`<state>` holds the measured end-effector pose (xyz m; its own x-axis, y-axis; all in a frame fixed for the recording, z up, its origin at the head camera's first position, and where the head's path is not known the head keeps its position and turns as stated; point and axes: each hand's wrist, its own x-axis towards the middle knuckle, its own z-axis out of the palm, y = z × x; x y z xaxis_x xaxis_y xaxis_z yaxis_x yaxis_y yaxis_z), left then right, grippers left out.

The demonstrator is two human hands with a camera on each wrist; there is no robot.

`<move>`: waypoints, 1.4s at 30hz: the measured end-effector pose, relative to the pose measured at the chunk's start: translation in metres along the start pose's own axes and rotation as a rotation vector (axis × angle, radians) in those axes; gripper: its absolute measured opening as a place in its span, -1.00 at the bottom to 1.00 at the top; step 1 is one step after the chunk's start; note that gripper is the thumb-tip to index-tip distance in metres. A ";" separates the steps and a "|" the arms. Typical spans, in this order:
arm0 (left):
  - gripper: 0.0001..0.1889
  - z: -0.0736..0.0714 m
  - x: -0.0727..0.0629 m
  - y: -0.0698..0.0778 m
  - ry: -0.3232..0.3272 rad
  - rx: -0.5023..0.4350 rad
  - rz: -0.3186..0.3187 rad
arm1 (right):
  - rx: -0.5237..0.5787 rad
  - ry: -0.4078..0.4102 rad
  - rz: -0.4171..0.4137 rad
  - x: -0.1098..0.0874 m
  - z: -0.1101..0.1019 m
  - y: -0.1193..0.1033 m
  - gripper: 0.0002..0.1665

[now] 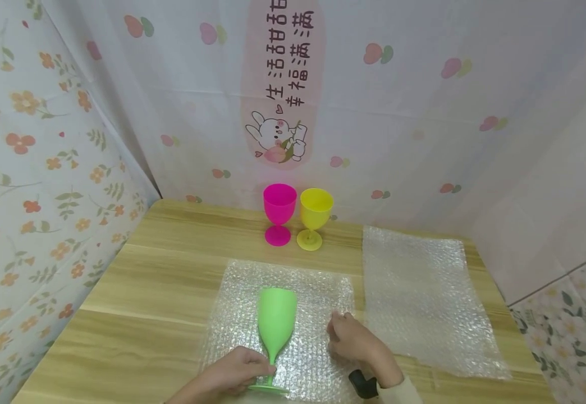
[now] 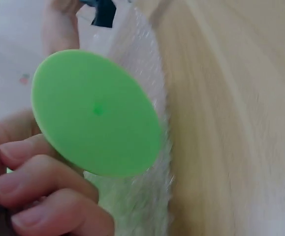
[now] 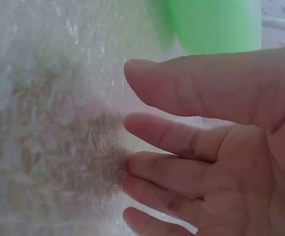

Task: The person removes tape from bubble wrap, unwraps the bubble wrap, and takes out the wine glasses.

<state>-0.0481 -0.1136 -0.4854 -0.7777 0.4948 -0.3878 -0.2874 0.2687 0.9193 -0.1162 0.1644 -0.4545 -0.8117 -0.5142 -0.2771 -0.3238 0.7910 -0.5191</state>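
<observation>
A green plastic goblet (image 1: pixel 277 317) lies along a sheet of bubble wrap (image 1: pixel 318 286), its bowl toward the back. My left hand (image 1: pixel 234 370) grips its stem near the foot. In the left wrist view the flat round foot (image 2: pixel 95 118) faces the camera, with curled fingers (image 2: pixel 44 182) beside it. To the right of the goblet, my right hand (image 1: pixel 356 339) is over the bubble wrap. The right wrist view shows its thumb and fingers (image 3: pixel 167 172) loosely extended, nothing held, with the fingertips close to the wrap; whether they touch it I cannot tell.
Upright at the back of the wooden table (image 1: pixel 136 303) stand a pink goblet (image 1: pixel 279 205) and a yellow goblet (image 1: pixel 316 209), side by side. A second bubble wrap sheet (image 1: pixel 424 297) lies flat on the right. Patterned curtains (image 1: pixel 182 84) hang behind and at the left.
</observation>
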 end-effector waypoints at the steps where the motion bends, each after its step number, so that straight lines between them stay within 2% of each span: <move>1: -0.69 0.002 0.002 0.000 0.000 -0.021 -0.006 | 0.009 0.002 0.010 -0.001 0.000 0.000 -0.66; 8: -0.76 0.011 0.008 0.001 0.045 -0.030 0.010 | 0.113 0.006 0.037 -0.004 0.002 0.006 -0.61; 11: -0.77 0.005 0.008 0.006 0.076 -0.020 0.037 | 0.167 -0.012 0.019 -0.007 0.004 0.007 -0.44; 14: -0.76 -0.005 0.011 0.014 0.131 0.039 0.071 | 0.211 -0.016 0.003 -0.010 0.006 0.007 -0.35; 17: -0.75 -0.019 0.015 0.022 0.211 0.093 0.096 | 0.221 -0.016 -0.005 -0.011 0.005 0.007 -0.37; 20: -0.77 -0.037 0.022 0.030 0.327 0.174 0.140 | 0.222 -0.016 -0.012 -0.010 0.005 0.006 -0.44; 24: -0.79 -0.065 0.034 0.042 0.487 0.269 0.156 | 0.207 -0.006 -0.013 -0.009 0.004 0.004 -0.51; 28: -0.78 -0.097 0.047 0.054 0.604 0.312 0.155 | 0.191 0.007 0.003 -0.008 0.003 0.002 -0.51; 33: -0.75 -0.130 0.061 0.060 0.759 0.390 0.214 | 0.136 0.041 -0.005 -0.005 0.003 -0.001 -0.58; 35: -0.72 -0.140 0.066 0.060 0.798 0.368 0.226 | 0.114 0.050 0.000 -0.002 0.002 -0.002 -0.65; 37: -0.69 -0.147 0.072 0.058 0.814 0.295 0.225 | 0.111 0.049 0.008 0.000 0.001 -0.004 -0.70; 40: -0.65 -0.154 0.082 0.054 0.800 0.143 0.200 | 0.130 0.038 0.028 0.002 -0.002 -0.006 -0.73; 42: -0.63 -0.155 0.089 0.051 0.783 0.108 0.184 | 0.141 0.032 0.036 0.003 -0.004 -0.006 -0.73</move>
<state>-0.2183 -0.1845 -0.4628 -0.9845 -0.1721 -0.0352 -0.0925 0.3377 0.9367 -0.1182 0.1590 -0.4490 -0.8375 -0.4736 -0.2725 -0.2248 0.7531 -0.6183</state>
